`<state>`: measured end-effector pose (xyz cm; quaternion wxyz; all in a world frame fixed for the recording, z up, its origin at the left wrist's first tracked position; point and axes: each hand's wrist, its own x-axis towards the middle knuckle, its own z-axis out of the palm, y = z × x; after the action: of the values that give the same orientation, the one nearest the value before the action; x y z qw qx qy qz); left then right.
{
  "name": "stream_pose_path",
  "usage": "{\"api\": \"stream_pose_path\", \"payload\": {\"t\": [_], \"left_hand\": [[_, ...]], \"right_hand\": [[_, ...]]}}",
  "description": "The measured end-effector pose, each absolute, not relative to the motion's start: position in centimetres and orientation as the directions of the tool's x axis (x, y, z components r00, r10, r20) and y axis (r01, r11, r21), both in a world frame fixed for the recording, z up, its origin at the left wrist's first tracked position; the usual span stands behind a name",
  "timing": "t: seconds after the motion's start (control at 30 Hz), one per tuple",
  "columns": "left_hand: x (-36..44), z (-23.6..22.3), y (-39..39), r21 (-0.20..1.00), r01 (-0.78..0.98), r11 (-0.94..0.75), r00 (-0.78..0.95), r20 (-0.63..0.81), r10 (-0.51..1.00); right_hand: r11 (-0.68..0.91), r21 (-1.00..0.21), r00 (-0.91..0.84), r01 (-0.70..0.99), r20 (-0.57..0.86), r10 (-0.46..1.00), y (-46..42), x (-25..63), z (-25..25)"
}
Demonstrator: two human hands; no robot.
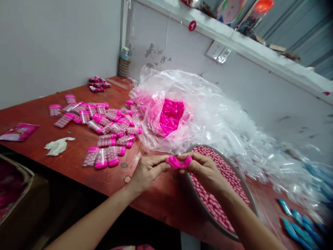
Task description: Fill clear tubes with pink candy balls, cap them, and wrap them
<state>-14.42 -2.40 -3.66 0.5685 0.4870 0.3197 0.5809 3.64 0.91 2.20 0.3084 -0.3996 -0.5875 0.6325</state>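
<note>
1. Where the two hands meet over the near rim of the metal bowl [248,194], pinching one pink cap [177,162] from both ends: left hand [147,171] with thumb and fingertips closed on its left end, right hand [205,170] likewise closed on its right end.
2. Held low and just above the bowl, probably so that anything dropped lands among the pink candies [221,173] rather than on the table [78,152].
3. Smooth, glossy plastic, rounded like a small hood; exact shape blurred.
4. Under the right hand: small oval pellets, matte pink, heaped in thin grey metal.
5. Just beyond the fingertips: crinkled clear plastic bag [208,104], mouth left open on a mass of loose pink caps [170,116].
6. Left of the left hand, well apart: filled clear cases [104,125] with pink ends, scattered on worn reddish wood.
</note>
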Motion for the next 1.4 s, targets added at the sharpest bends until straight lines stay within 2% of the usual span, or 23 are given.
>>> {"api": "stream_pose_path", "payload": {"t": [0.13, 0.2, 0.33, 0.4, 0.5, 0.57, 0.63, 0.7, 0.77, 0.83, 0.9, 0.93, 1.03, 1.1, 1.2, 1.3, 1.4], "left_hand": [[-13.8, -3.8, -2.8, 0.94, -0.242, -0.238, 0.162, 0.281, 0.946], [-13.6, -4.0, -2.8, 0.947, -0.164, -0.276, 0.15, 0.301, 0.942], [-13.4, -4.3, -2.8, 0.944, 0.006, -0.331, 0.125, 0.328, 0.937], [-13.2, -4.5, -2.6, 0.94, 0.032, -0.339, 0.128, 0.332, 0.934], [-12.9, -4.8, -2.3, 0.955, -0.01, -0.295, 0.126, 0.294, 0.947], [-13.1, -4.9, -1.8, 0.973, -0.019, -0.229, 0.114, 0.23, 0.967], [-13.9, -5.0, -1.0, 0.984, 0.037, -0.175, 0.067, 0.172, 0.983], [-15.4, -5.3, 0.3, 0.976, 0.158, -0.153, -0.061, 0.164, 0.985], [-17.6, -5.8, 1.8, 0.926, 0.353, -0.133, -0.21, 0.217, 0.953], [-19.9, -6.6, 3.4, 0.81, 0.585, -0.048, -0.305, 0.274, 0.912], [-22.0, -7.7, 4.9, 0.634, 0.773, 0.028, -0.317, 0.347, 0.883], [-22.8, -8.2, 5.6, 0.545, 0.838, 0.016, -0.284, 0.411, 0.866], [-24.2, -9.8, 7.5, 0.361, 0.928, -0.089, -0.156, 0.596, 0.788], [-24.5, -10.4, 8.2, 0.293, 0.944, -0.152, -0.087, 0.664, 0.743], [-23.8, -10.3, 8.2, 0.256, 0.945, -0.203, -0.044, 0.716, 0.697], [-21.8, -9.2, 6.7, 0.317, 0.901, -0.296, -0.036, 0.736, 0.676], [-18.4, -7.5, 4.4, 0.447, 0.801, -0.398, -0.025, 0.689, 0.724]], "right_hand": [[-0.378, -0.917, -0.509, 0.125, -0.386, 0.769, 1.0, 2.7, 2.9], [-0.481, -0.872, -0.514, 0.092, -0.455, 0.727, 1.1, 2.5, 3.1], [-0.544, -0.839, -0.531, 0.014, -0.467, 0.707, 1.7, 2.6, 2.4], [-0.538, -0.843, -0.512, -0.006, -0.46, 0.725, 1.8, 2.5, 1.9], [-0.476, -0.879, -0.468, -0.007, -0.418, 0.779, 1.5, 1.7, 1.5], [-0.376, -0.924, -0.456, 0.064, -0.362, 0.813, 0.9, 1.3, 1.8], [-0.215, -0.964, -0.444, 0.159, -0.264, 0.856, 0.6, 1.8, 2.4], [-0.009, -0.956, -0.398, 0.293, -0.131, 0.908, 0.4, 3.8, 3.2], [0.163, -0.835, -0.292, 0.525, 0.003, 0.957, 0.7, 7.4, 3.5], [0.18, -0.553, -0.144, 0.814, 0.109, 0.984, 1.3, 11.7, 3.1], [0.134, -0.286, -0.1, 0.949, 0.129, 0.987, 2.1, 15.7, 2.1], [0.162, -0.18, -0.138, 0.97, 0.139, 0.981, 2.5, 17.2, 1.6], [0.451, 0.046, -0.454, 0.891, 0.071, 0.888, 3.2, 19.5, 0.4], [0.603, 0.122, -0.608, 0.788, 0.002, 0.794, 3.3, 19.8, 0.2], [0.631, 0.188, -0.637, 0.752, -0.039, 0.77, 3.1, 20.2, 0.5], [0.556, 0.228, -0.567, 0.8, -0.019, 0.824, 2.3, 21.8, 0.9], [0.471, 0.248, -0.493, 0.846, 0.028, 0.87, 1.4, 23.1, 1.0]]}}
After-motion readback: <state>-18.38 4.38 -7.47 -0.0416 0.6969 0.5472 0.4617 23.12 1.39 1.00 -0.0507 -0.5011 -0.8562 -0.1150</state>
